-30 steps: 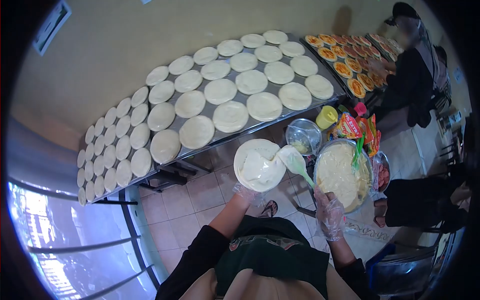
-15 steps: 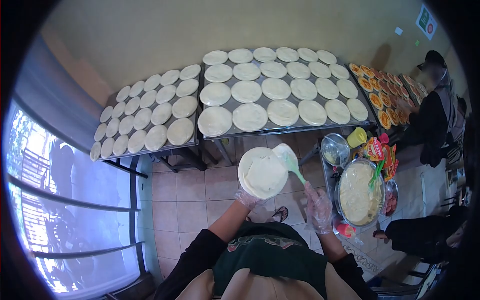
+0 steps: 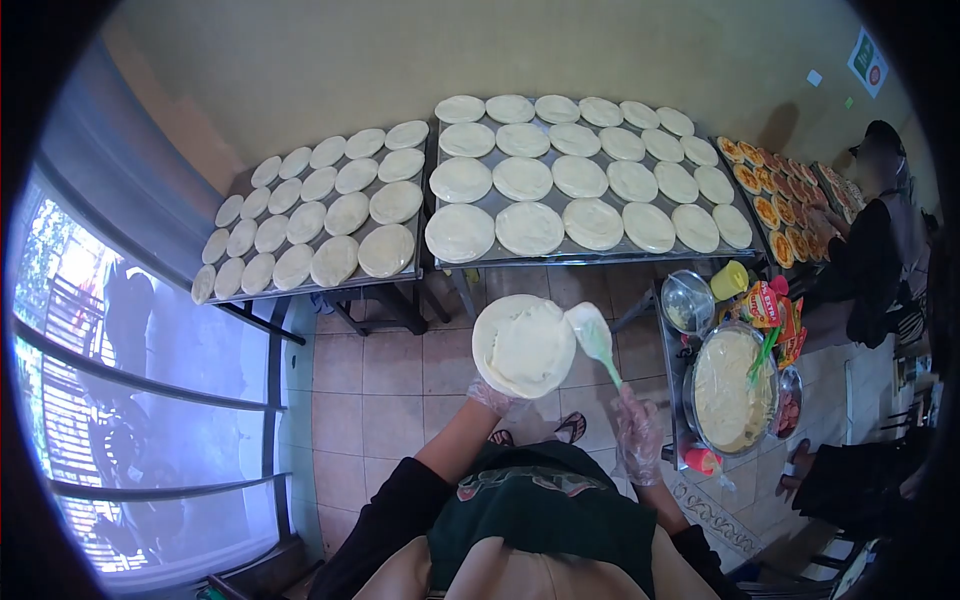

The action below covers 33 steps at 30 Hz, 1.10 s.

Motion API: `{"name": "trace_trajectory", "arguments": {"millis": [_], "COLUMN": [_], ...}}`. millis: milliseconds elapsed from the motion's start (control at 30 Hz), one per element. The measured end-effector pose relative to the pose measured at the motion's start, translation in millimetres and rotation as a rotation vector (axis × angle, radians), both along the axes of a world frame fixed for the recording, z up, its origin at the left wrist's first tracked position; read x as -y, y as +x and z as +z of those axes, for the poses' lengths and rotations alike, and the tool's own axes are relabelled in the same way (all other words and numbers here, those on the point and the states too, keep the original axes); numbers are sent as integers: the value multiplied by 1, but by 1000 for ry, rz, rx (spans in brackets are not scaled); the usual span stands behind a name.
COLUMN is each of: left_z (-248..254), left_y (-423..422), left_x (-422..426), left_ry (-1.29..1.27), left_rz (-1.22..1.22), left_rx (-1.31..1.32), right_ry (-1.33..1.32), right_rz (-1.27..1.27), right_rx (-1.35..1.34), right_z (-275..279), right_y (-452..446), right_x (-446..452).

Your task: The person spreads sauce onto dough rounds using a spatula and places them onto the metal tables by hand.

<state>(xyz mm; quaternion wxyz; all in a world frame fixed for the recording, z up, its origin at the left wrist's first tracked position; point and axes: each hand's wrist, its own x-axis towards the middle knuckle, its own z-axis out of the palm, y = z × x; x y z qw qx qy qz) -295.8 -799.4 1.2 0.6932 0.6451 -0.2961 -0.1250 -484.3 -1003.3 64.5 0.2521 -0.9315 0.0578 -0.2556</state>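
My left hand [image 3: 497, 400], in a clear plastic glove, supports a round pizza base [image 3: 526, 346] from beneath at its near edge. A pale creamy spread lies unevenly on the top of the base. My right hand [image 3: 637, 430], gloved the same way, is closed round the handle of a light green spatula [image 3: 609, 366]. White cream coats the spatula's head, which sits right at the base's right edge; whether they touch I cannot tell. Right of that hand, a large oval bowl [image 3: 690, 400] holds more pale cream, with a green utensil [image 3: 763, 357] in it.
Pale round bases cover the left table [image 3: 428, 225] and the middle table [image 3: 590, 258]. Topped ones [image 3: 783, 212] lie further right, where a person [image 3: 880, 235] works. Near the bowl are a glass bowl [image 3: 688, 302], yellow cup [image 3: 730, 280], packets [image 3: 765, 305] and red container [image 3: 703, 460].
The spatula head has drawn back from over the base to its right edge, and its coated side shows more. My view has turned slightly, so the tables appear further right.
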Motion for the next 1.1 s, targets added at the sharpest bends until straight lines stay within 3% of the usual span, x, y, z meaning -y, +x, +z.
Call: {"name": "trace_trajectory", "arguments": {"millis": [100,167,367,400,467,567,667,767,900,967,1100], "left_z": [9,14,2,9,29,25,-6,10,24,19,34], "left_y": [0,0,-7,-7,-5,-3,-2,0,0,-1,0], "left_x": [-5,-8,-21,-20,-12,-8,-9,-10,-15,-24,-29], "left_ry": [-476,-793,-1092,-1098,-930,-1064,-926,-967,-1032,-693,-944], "left_rz": [-173,-288,-501,-495,-601,-747,-549,-508,-452,-273,-505], "left_rx": [-519,-867,-1289,-1287,-1202,-1341,-1261,-1289,-1338,-869,-1041], "right_ry": [94,-74,-101,-102,-160,-374,-407,-450,-408,-355,-405], "right_rz": [23,165,173,181,520,692,643,458,442,566,549], "right_rx": [41,61,-15,-17,-128,-170,-163,-278,-239,-232,-188], "right_z": [11,3,45,59,88,109,101,111,116,117,104], "right_y": [4,4,36,37,40,57,83,98,95,92,106], "right_x": [-5,1,32,36,41,29,26,19,13,7,5]}}
